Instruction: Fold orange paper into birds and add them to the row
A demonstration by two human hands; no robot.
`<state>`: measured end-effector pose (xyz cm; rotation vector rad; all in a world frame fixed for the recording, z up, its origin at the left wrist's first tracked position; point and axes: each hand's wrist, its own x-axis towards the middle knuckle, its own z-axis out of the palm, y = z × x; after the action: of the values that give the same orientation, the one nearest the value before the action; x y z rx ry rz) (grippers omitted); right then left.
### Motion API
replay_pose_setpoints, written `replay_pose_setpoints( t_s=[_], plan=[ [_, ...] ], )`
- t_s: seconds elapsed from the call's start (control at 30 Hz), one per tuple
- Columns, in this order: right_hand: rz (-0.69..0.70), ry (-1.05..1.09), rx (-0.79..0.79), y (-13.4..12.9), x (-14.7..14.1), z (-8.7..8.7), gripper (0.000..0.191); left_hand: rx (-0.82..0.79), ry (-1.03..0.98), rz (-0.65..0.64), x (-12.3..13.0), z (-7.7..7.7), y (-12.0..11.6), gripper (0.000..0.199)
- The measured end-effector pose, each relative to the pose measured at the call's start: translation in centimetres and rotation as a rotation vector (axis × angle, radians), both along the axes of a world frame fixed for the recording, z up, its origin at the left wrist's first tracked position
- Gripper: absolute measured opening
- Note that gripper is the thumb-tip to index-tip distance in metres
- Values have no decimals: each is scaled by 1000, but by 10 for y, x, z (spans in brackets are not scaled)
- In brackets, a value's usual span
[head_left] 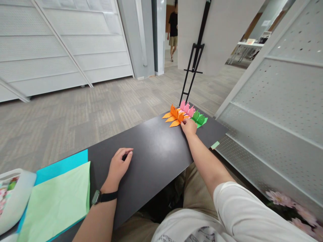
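Note:
Folded paper figures stand in rows at the far right of the dark table: orange origami pieces [174, 112], pink origami pieces [187, 108] and green origami pieces [199, 117]. My right hand [189, 127] reaches out to the nearest orange one, its thumb and fingertips closed on the paper's edge. Part of that piece is hidden behind my fingers. My left hand [121, 163] rests on the table with loosely curved fingers, a gap beside the thumb and nothing in it. Left of it lie a light green paper stack [58, 198] and blue paper [64, 166].
The dark table [151, 148] runs diagonally before me. A white basket [24, 188] with small colourful items stands at its left end. A small pale green piece [215, 145] sticks out at the near right edge. Perforated panels [280, 101] rise at right; a person [173, 27] is in the doorway.

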<state>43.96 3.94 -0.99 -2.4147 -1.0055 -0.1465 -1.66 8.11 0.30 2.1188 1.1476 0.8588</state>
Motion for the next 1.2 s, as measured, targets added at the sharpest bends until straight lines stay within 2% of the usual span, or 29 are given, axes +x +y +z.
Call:
replay_pose_setpoints(
  t_s=[0.67, 1.2],
  plan=[
    [2, -35, 3, 4, 5, -7, 17, 14, -3, -20, 1, 1, -2, 30],
    [2, -59, -40, 4, 3, -5, 20, 16, 5, -29, 0, -2, -1, 28]
  ],
)
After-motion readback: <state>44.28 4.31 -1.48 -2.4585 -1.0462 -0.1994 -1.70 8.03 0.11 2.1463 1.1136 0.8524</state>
